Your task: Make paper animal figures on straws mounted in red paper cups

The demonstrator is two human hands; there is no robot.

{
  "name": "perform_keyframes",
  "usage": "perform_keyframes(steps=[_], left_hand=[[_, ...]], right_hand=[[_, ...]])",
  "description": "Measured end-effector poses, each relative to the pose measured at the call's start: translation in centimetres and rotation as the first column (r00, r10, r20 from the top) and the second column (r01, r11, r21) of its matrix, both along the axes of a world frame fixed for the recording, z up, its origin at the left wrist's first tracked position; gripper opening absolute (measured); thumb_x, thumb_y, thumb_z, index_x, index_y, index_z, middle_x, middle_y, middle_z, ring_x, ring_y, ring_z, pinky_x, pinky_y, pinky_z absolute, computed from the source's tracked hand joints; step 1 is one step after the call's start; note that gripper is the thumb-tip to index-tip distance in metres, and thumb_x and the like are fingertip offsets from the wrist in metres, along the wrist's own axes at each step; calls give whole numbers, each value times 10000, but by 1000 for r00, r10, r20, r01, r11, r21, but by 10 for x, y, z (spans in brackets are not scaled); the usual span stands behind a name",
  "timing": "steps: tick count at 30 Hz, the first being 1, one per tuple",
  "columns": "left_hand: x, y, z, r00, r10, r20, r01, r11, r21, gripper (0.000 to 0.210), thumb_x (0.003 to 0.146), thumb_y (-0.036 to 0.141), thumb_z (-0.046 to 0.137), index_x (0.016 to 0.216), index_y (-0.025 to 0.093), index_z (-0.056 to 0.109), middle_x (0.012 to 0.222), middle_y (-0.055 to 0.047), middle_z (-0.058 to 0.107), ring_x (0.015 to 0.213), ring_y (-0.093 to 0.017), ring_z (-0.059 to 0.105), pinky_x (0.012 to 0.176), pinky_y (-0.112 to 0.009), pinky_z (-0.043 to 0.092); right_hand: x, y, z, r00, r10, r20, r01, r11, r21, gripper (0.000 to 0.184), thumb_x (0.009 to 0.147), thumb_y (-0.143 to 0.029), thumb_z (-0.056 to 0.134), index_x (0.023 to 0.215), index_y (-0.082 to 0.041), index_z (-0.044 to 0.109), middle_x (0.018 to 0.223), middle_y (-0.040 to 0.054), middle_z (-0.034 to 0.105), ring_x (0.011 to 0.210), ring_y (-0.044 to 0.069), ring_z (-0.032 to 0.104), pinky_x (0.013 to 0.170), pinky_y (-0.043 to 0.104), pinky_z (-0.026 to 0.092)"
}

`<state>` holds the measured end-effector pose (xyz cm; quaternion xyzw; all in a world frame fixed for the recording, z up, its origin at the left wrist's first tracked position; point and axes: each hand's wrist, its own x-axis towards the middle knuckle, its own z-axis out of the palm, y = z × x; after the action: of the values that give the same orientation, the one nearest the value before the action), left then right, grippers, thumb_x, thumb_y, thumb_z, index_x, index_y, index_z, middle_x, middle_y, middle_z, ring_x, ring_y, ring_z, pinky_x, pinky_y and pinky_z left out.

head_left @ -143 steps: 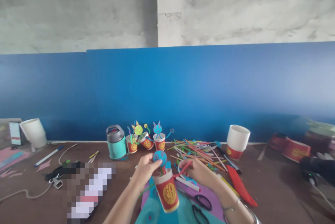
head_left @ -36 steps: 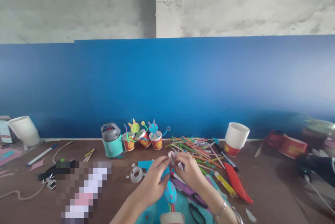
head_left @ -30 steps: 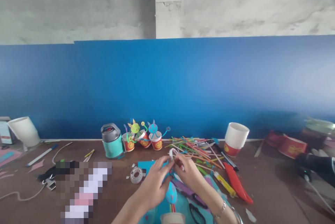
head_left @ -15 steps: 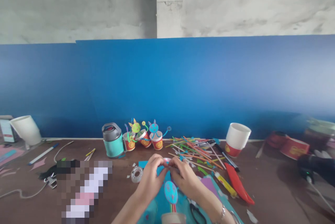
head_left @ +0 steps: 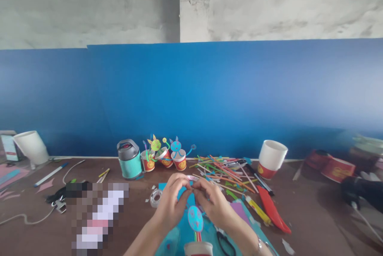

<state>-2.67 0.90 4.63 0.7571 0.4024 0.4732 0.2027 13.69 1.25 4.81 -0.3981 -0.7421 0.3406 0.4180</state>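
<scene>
My left hand [head_left: 176,198] and my right hand [head_left: 212,202] meet fingertip to fingertip, both pinched closed. Whatever lies between the fingers is too small and covered to make out. Just beyond the fingertips shows the curved edge of a pink-and-white round piece [head_left: 192,177]. Below my hands, a blue oval paper face [head_left: 195,218] with pink drawn lines stands on coloured strips rising from a paper cup [head_left: 198,249]. A blue sheet [head_left: 187,237] lies underneath. By my left hand is a roll of clear tape [head_left: 156,198]; black-handled scissors [head_left: 225,244] lie beneath my right forearm.
Several small red cups with paper figures [head_left: 180,163] stand at the back beside a turquoise flask [head_left: 130,165]. Coloured sticks [head_left: 221,170] are piled to their right, near stacked white cups [head_left: 271,158]. A yellow tube [head_left: 257,210] and a red pouch [head_left: 273,210] lie at right.
My fingertips have shifted slightly, and more of the pink-and-white round piece shows beyond them. Both hands stay pinched together in nearly the same place.
</scene>
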Motion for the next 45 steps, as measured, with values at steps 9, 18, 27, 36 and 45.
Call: perform_keyframes(steps=[9,18,27,36,45], left_hand=[[1,-2,-1,1000,-5,-5,5,999,40,174,909,272,446,801,200,562,901,-74,579,877,-203,549,787,-302,442],[-4,2,13,889,7,457,123,960,-252,226,849,383,525,736,189,506,828,-30,564,726,-151,508,658,-244,412],[-8,19,-3,998,8,63,27,841,-540,314,787,424,520,760,150,671,712,-24,653,691,-180,548,643,-266,393],[-3,17,-5,998,3,63,27,878,-477,251,776,358,547,731,152,682,767,-43,689,784,-216,608,723,-286,448],[-20,31,-37,857,194,-477,-329,920,-216,167,750,149,593,857,195,713,937,-64,697,968,-230,593,922,-340,393]], right_hand=[[-6,-2,2,995,-51,-84,44,996,-79,142,816,-262,490,694,-191,501,564,-56,402,515,97,366,484,217,284],[3,9,-5,945,-285,158,265,954,140,151,842,-236,438,782,-189,569,653,11,590,647,164,538,615,257,382],[20,24,-22,760,-357,543,321,933,164,157,759,-106,515,775,-182,651,918,97,688,951,260,599,801,346,399],[-2,13,-12,980,-157,124,137,978,156,107,741,-134,602,650,-189,585,898,62,663,897,206,601,809,303,431],[3,12,-10,925,-273,264,201,942,269,147,764,-78,560,665,-183,588,815,28,659,827,191,585,788,314,373]])
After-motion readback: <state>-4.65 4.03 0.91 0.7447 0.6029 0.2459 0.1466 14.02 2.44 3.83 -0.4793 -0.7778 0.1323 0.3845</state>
